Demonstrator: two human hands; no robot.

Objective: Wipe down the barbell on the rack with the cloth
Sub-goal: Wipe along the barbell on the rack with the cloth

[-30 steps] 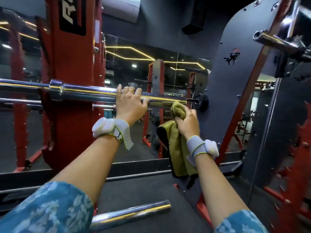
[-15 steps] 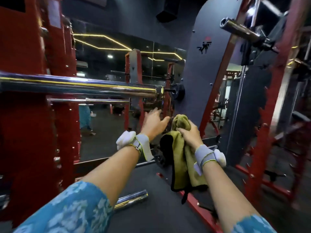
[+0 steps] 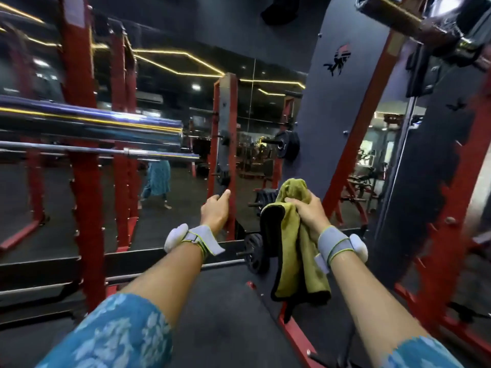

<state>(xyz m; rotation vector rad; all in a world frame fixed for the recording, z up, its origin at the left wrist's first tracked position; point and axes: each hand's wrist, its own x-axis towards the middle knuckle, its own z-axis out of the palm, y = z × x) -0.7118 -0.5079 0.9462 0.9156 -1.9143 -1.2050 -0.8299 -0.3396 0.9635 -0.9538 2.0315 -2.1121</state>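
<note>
Mirrored gym wall (image 3: 172,83) behind the chrome barbell (image 3: 90,123), below which the right hand (image 3: 309,211) grips a bunched green cloth (image 3: 292,261) and the left hand (image 3: 215,212) hangs relaxed, holding nothing.

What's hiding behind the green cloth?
A black weight plate pokes out beside the cloth, low by the floor. The cloth, gripped by the right hand, covers the rest, so what else sits behind it cannot be seen.

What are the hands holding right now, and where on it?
The right hand grips the green cloth near its bunched top; the left hand holds nothing.
</note>
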